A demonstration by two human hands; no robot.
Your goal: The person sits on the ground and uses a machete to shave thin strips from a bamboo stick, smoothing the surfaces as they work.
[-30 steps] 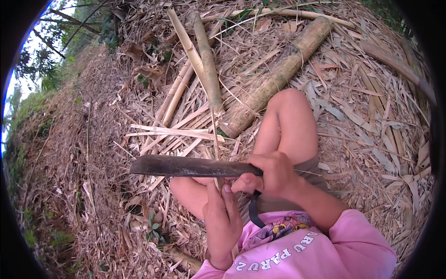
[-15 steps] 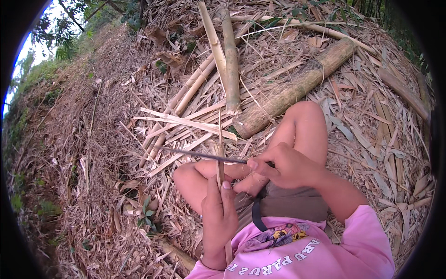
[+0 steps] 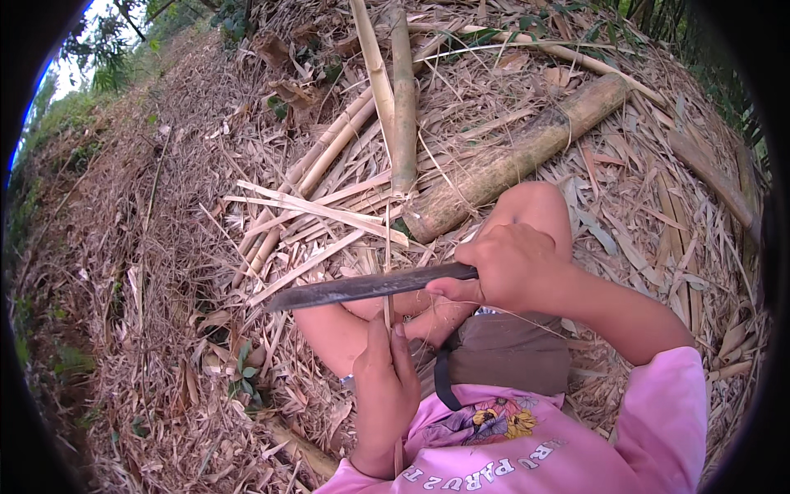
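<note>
Head view: ground (image 3: 181, 272) covered with dry leaves and shavings. The left hand (image 3: 385, 399) has its fingers (image 3: 378, 350) pinched narrow on a thin bamboo strip (image 3: 388, 239), which projects ahead of the fingertips. The right hand (image 3: 522, 267) is wrapped tightly round the near end of a long dark knife (image 3: 362, 290) — its blade crosses the strip just ahead of the left fingers; contact cannot be confirmed. Pale slats (image 3: 325, 214) lie farther ahead — a thick bamboo log (image 3: 527, 156) lies beyond the right fingers.

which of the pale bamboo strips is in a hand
The slim strip in the left hand, crossed by the blade; the other strips lie on the ground.
</note>
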